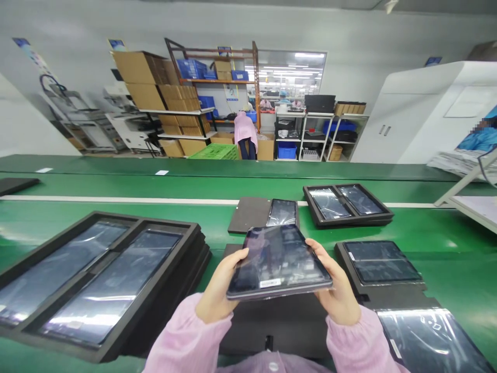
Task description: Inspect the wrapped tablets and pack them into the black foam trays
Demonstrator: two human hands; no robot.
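Between my two hands a black tablet (281,264) with a glossy screen and a small white label is held up, tilted toward me. My left hand (221,285) grips its left edge, thumb on the front. On the opposite edge my right hand (337,285) has its fingers closed around the side. Below the tablet lies a dark foam tray (279,326), partly hidden by it. Just beyond sits another foam tray (248,215) with a film-covered tablet (282,212) in its right side.
A stack of foam trays (128,305) with film-covered screens stands at left. To the right are a tablet on foam (382,261), another tablet (430,336) and a two-slot tray (347,203). A green conveyor belt (116,186) runs across. A person in pink (245,132) bends near shelves.
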